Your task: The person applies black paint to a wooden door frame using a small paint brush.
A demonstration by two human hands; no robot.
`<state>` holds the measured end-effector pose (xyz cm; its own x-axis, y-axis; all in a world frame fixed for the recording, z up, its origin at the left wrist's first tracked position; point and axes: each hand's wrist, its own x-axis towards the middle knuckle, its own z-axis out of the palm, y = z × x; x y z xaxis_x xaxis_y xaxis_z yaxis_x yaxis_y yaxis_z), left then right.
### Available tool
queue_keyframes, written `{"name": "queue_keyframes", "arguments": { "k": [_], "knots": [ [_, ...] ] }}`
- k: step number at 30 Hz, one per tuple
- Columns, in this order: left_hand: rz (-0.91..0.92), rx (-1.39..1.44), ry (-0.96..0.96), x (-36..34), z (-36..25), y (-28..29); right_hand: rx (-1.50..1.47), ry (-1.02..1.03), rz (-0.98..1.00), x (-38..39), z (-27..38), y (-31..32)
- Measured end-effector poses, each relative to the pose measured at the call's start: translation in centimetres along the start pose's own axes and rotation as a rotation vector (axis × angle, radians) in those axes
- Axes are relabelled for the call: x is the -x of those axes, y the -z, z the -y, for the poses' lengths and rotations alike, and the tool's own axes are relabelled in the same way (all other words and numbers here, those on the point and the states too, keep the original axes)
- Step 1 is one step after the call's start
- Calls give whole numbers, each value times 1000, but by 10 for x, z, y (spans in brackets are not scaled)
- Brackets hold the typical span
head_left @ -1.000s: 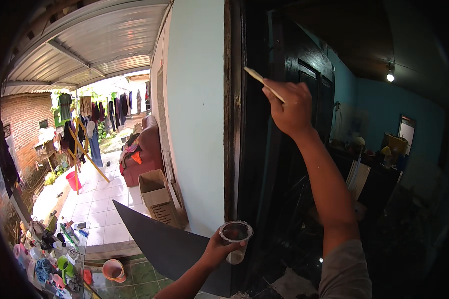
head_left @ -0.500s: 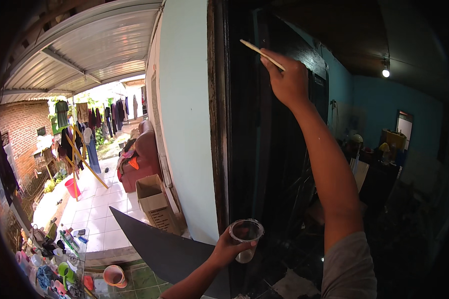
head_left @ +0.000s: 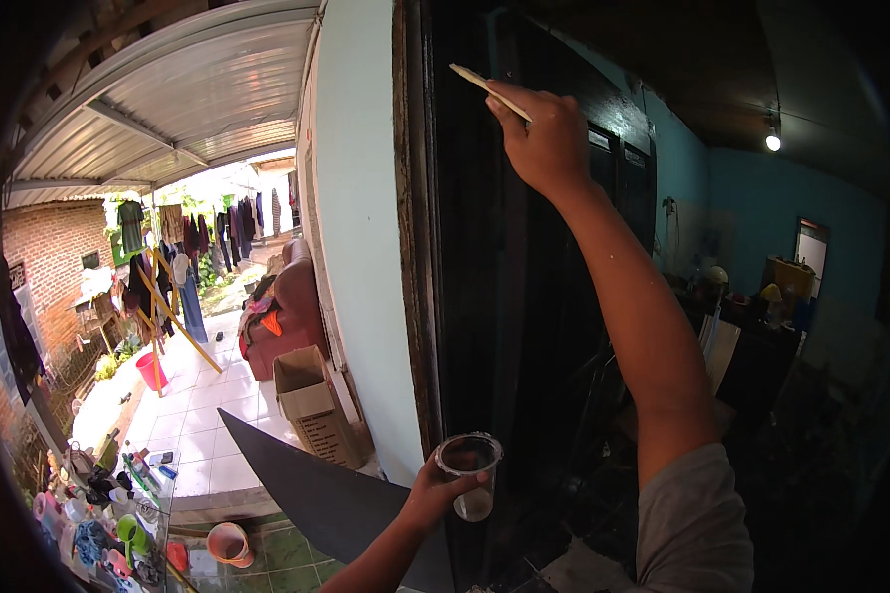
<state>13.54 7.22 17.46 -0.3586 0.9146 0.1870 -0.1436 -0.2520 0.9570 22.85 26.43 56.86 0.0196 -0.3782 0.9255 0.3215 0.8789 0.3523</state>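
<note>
My right hand [head_left: 546, 138] is raised high in front of a dark, glossy door panel [head_left: 475, 247]. Its fingers close around a slim, pale wooden stick [head_left: 473, 77] that points up and to the left; whether it ends in bristles cannot be made out. Low in the middle, my left hand [head_left: 435, 494] grips a clear plastic cup [head_left: 475, 504] by its side. The cup stays upright, with dark smears round its rim; how much it holds is hard to see. Along the door's left side runs a dark wooden frame [head_left: 417, 247].
A pale blue wall [head_left: 356, 198] borders the frame. Below it lean a dark flat board [head_left: 316, 484] and an open cardboard box [head_left: 311, 405]. Further left are a red sofa [head_left: 297, 296], hung laundry, an orange bucket [head_left: 229, 544] and cluttered bottles. A lit bulb [head_left: 772, 142] hangs in the dim room.
My right hand has shifted left and slightly up with the stick, toward the frame. My left hand and the cup sit a little further left in view.
</note>
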Motion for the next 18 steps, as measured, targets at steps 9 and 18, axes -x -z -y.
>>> {"name": "queue_keyframes", "arguments": {
  "k": [9,18],
  "knots": [
    [-50,20,21,6,9,-2,-122,86,237,118,51,32],
    [-78,63,-8,6,10,-12,-718,-413,878,2,-20,17]
  ]
}}
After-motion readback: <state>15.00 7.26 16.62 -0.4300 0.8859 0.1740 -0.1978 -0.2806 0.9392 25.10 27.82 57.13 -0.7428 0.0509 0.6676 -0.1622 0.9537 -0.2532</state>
